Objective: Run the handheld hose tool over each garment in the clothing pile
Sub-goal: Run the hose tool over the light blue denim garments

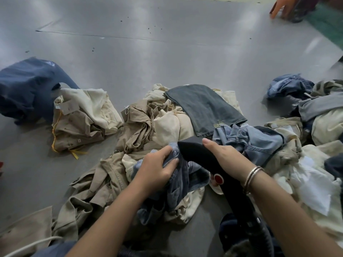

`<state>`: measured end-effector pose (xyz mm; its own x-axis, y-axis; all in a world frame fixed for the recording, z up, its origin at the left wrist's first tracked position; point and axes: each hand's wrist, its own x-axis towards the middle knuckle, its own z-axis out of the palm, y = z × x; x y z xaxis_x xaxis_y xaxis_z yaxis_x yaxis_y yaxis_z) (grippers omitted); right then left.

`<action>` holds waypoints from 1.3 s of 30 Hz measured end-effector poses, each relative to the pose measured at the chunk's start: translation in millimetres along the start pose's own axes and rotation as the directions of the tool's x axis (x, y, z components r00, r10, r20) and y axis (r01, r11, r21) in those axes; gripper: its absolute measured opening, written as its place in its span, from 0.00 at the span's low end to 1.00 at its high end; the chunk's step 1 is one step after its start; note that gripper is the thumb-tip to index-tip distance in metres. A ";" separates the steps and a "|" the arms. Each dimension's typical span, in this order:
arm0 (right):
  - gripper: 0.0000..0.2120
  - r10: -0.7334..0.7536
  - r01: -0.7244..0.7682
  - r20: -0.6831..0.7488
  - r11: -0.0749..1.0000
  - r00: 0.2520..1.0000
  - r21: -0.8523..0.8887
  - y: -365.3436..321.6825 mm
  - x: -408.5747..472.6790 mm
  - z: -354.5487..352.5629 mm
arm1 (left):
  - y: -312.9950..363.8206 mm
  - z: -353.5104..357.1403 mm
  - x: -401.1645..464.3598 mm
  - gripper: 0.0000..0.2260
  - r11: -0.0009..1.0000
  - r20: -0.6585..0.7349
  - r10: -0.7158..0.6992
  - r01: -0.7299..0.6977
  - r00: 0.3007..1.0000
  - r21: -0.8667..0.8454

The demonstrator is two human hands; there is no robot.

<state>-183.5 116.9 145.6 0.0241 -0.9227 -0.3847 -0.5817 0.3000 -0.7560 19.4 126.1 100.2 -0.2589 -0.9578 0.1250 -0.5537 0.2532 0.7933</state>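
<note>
- Our left hand (157, 168) grips a bunch of blue denim (178, 186), fingers curled into the cloth; we judge it lifts and steadies the fabric so the tool can meet it.
- Our right hand (225, 157) wraps the black hose tool (200, 156) from above, two bangles (252, 176) on the wrist. The tool's nose touches the denim just beside the left thumb, and its red button (218, 178) faces up.
- One hose (259, 230) trails back toward us from the handle, so the tool can reach across the pile.
- Around the hands lies the pile (148, 127), on the near middle of the floor (167, 43): khaki and cream pieces too tangled to count, one flat grey jean leg (204, 108) on top.
- Two smaller heaps sit apart: one by the left edge with a navy piece (27, 86), one by the right edge (315, 112).
- Someone else's hand (280, 6) shows at the far right corner.
</note>
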 end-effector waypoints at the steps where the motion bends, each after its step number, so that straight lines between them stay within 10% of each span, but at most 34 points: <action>1: 0.26 0.042 -0.043 -0.046 0.999 0.998 -0.007 -0.8 3.4 -1.0 | -0.8 0.0 -0.4 0.08 1.000 -0.005 -0.002 0.002 1.000 0.015; 17: 0.27 -0.053 0.054 0.017 0.994 0.998 -0.100 2.6 1.9 8.5 | -7.3 0.4 0.2 0.08 1.000 -0.013 0.008 -0.008 1.000 0.016; 27: 0.20 0.114 -0.126 0.073 0.975 0.991 0.181 10.5 9.6 4.8 | -1.7 0.4 -0.2 0.09 0.990 0.010 -0.065 0.066 0.998 -0.123; 34: 0.33 0.178 -0.106 -0.059 0.786 0.982 0.609 12.8 10.9 -18.3 | 6.8 -12.2 2.3 0.02 0.468 0.219 -0.233 0.307 0.947 -0.829; 39: 0.34 0.052 -0.027 -0.018 0.751 0.998 0.659 11.8 2.5 -27.1 | 9.3 -14.4 7.6 0.05 0.237 0.138 -0.306 0.216 0.942 -0.947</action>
<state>-212.3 111.6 150.1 -0.0212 -0.9100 -0.4141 0.0984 0.4102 -0.9067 23.7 119.2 117.1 -0.1835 -0.9609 -0.2073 0.5625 -0.2756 0.7795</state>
